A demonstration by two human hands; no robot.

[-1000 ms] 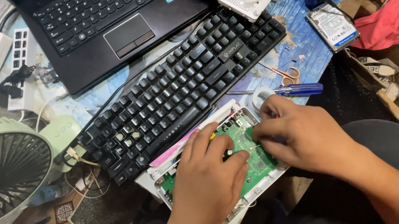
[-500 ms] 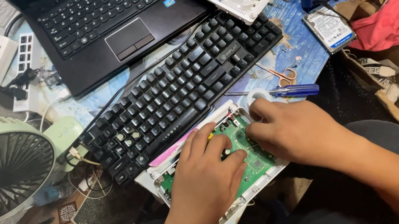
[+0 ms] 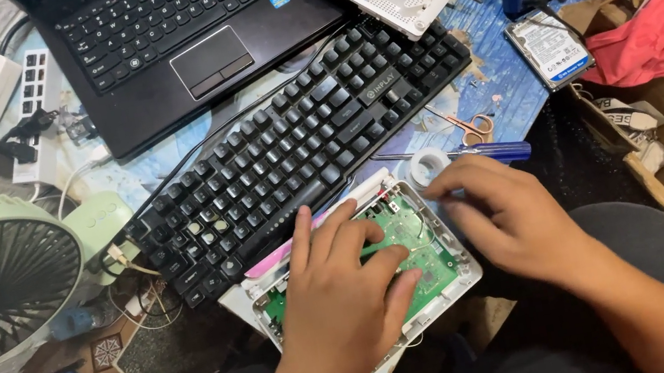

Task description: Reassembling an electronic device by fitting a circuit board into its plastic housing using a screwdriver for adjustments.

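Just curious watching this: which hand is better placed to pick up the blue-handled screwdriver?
Probably the right hand: its fingertips lie just below the blue-handled screwdriver, while the left hand rests flat on the green circuit board, farther away.

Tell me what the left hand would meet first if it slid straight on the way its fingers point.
The left hand lies on the green circuit board, fingers aimed up and slightly right. Going on, it would probably cross the white case rim and hit the black keyboard, though depth is unclear.
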